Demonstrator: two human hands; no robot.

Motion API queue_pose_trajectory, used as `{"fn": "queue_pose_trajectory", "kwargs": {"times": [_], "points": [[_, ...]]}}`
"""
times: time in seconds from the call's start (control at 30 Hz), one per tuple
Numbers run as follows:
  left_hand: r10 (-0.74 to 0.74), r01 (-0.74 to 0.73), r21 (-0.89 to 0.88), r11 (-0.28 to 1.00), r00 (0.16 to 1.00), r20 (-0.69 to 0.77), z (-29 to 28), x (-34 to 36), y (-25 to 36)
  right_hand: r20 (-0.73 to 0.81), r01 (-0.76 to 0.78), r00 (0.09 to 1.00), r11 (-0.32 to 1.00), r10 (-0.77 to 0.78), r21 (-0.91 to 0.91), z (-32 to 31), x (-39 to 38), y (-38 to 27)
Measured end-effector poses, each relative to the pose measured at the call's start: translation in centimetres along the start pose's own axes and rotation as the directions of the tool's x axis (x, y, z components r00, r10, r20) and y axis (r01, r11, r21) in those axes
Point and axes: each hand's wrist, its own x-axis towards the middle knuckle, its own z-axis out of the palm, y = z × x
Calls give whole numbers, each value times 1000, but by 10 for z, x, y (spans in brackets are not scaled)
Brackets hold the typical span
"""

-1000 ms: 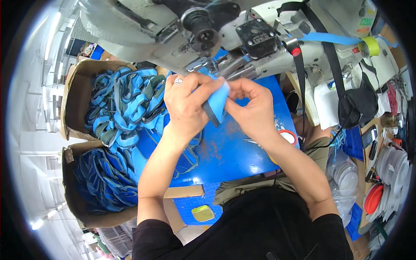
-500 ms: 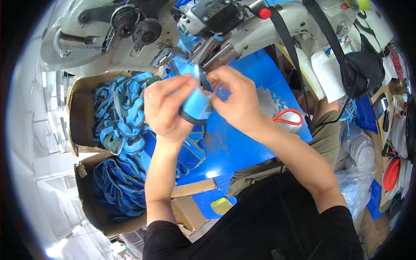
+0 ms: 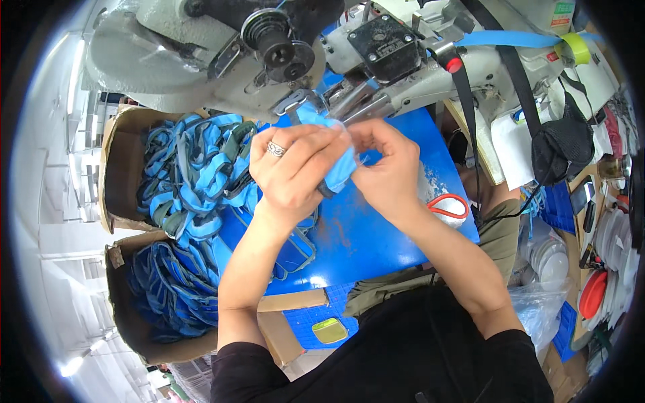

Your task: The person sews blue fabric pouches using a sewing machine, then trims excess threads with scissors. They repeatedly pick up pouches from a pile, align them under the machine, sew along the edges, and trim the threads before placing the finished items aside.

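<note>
Just below the metal attachment (image 3: 290, 102) of a sewing machine (image 3: 168, 64), my left hand (image 3: 289, 171), with a patterned ring, has its fingers closed over a light blue fabric piece (image 3: 341, 171) with a dark edge. My right hand (image 3: 390, 168) grips the same piece from the right with bent finger and thumb, its fingertips partly hidden. The fabric's upper part runs up to the attachment. Red-handled scissors (image 3: 449, 197) lie on the blue table (image 3: 363, 242) to the right of my right wrist.
Two cardboard boxes (image 3: 121, 168) at left hold tangled blue and grey strips (image 3: 188, 174) and darker blue bound pieces (image 3: 168, 289), some spilling onto the table. Black straps with a pouch (image 3: 557, 141) hang from the machine's right. Stacked plastic discs (image 3: 591, 295) sit at far right.
Both hands shifted and turned the fabric piece, blurred half a second ago. My left fingers now lie further over it, hiding more of its middle. The camera's view has swayed slightly.
</note>
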Motion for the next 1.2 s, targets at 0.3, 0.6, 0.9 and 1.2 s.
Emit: {"fn": "queue_pose_trajectory", "kwargs": {"times": [0.3,0.6,0.9,1.2], "points": [[-85,84,-31,996,996,-12,0,0,2,-49,-67,996,990,73,121,1,0,-6],[-187,164,-213,963,978,-92,-1,-7,4,-111,72,991,997,-70,10,5,-6,8],[-11,12,4,1000,999,-53,2,-13,7,-40,36,998,999,-38,-38,4,-6,4],[-125,117,-72,991,986,-113,9,-12,3,233,-339,923,933,305,120,-18,12,-11]]}}
